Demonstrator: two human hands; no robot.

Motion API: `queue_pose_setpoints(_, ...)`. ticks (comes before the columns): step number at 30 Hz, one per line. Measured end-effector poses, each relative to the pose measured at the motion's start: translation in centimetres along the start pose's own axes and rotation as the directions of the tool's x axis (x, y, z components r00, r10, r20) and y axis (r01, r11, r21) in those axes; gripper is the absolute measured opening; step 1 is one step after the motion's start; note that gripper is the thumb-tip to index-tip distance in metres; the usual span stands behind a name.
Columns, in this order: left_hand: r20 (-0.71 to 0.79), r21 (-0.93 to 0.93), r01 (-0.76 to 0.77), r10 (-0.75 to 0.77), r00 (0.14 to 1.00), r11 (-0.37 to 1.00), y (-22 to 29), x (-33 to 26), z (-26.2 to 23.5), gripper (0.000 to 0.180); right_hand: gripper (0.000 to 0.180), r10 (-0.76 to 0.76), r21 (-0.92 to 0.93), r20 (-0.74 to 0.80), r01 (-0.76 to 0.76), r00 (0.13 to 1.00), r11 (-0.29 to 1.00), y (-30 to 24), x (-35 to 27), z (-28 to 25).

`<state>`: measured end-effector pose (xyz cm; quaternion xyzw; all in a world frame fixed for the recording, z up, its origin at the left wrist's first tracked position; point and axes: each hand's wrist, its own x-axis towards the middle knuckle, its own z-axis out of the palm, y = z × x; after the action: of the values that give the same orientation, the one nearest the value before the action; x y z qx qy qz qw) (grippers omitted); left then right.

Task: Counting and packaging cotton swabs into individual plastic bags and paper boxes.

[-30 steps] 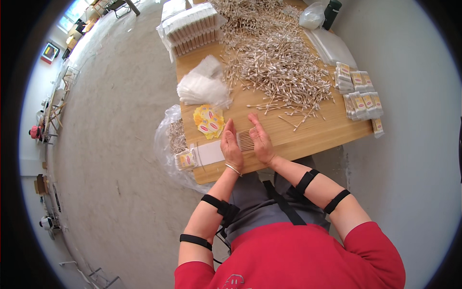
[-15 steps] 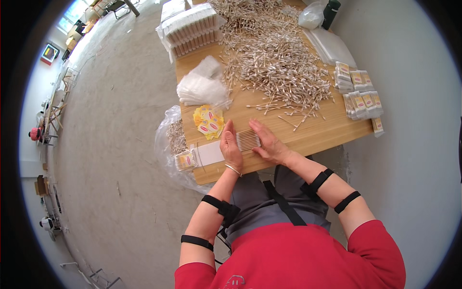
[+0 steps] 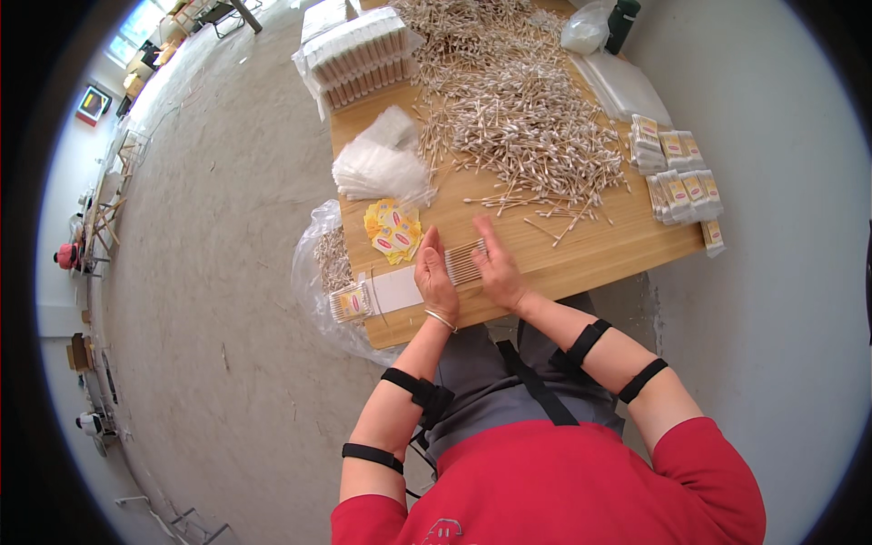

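Observation:
A flat row of cotton swabs lies side by side on the wooden table between my two hands. Against its left end stands my left hand, edge down with the fingers straight. On the other side, my right hand has its fingers stretched out, its palm side towards the row. A white strip extends leftward from beneath my left hand. At its outer end sits a small clear pack of swabs with a yellow label. Yellow printed cards are heaped just beyond my left hand.
A large heap of loose swabs covers the far table. Clear plastic bags and stacked swab bundles lie at left. Filled packs, flat plastic sheets and a dark green bottle line the right. A plastic sack hangs beside the left edge.
My right hand has shifted slightly left and turned more upright, its fingers now pointing away from me. My left hand has stayed in place.

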<state>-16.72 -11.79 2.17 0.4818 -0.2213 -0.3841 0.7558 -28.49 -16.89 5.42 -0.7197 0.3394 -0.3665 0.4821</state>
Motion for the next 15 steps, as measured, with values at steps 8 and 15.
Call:
queue_pose_setpoints(8, -0.002, 0.042, -0.028, 0.028, 1.0, 0.999, -0.5, 0.0, -0.3, 0.052, 0.054, -0.057, -0.024, 0.063, 0.059, 0.996, 0.998, 0.6, -0.4, 0.9)
queue_pose_setpoints(15, 0.002, 0.107, -0.039, 0.039, 0.999, 0.993, 0.5, -0.4, 0.1, 0.051, 0.074, -0.042, -0.685, 0.417, 0.344, 0.908, 0.643, -1.2, -1.9, -1.3)
